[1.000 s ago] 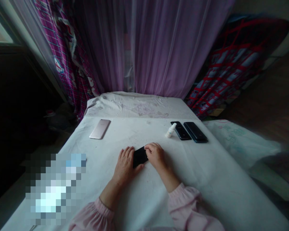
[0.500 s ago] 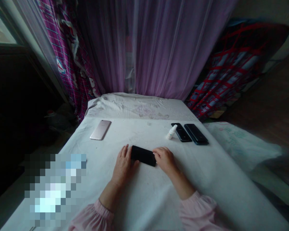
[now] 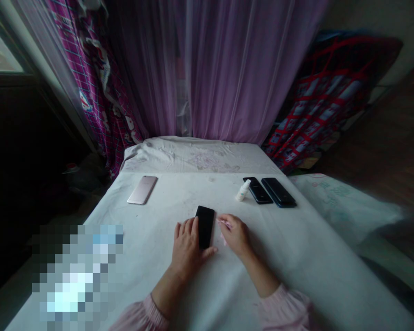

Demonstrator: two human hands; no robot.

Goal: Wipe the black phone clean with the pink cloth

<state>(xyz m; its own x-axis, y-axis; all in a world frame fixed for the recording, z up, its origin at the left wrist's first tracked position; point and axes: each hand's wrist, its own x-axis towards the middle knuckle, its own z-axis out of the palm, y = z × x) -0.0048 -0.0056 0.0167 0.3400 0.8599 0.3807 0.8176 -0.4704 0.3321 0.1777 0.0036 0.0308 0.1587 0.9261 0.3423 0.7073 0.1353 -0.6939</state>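
A black smartphone (image 3: 206, 226) lies screen up on the white tablecloth, its long side pointing away from me. My left hand (image 3: 186, 243) grips it, fingers along the left edge and thumb across the near end. Just right of the phone, my right hand (image 3: 238, 235) is closed in a pinch on a small pink cloth (image 3: 223, 239), most of which is hidden under the fingers. Beyond that hand stands a small white spray bottle (image 3: 242, 192).
Dark phones (image 3: 278, 192) lie side by side at the right, one of them (image 3: 258, 191) behind the bottle. A rose-gold phone (image 3: 142, 190) rests face down at the far left. A pixelated patch covers the near left. Purple curtains (image 3: 227, 69) hang behind the table.
The black phone has turned from crosswise to lengthwise. My right hand has let go of its edge and now shows the pink cloth. My left hand has shifted slightly right.
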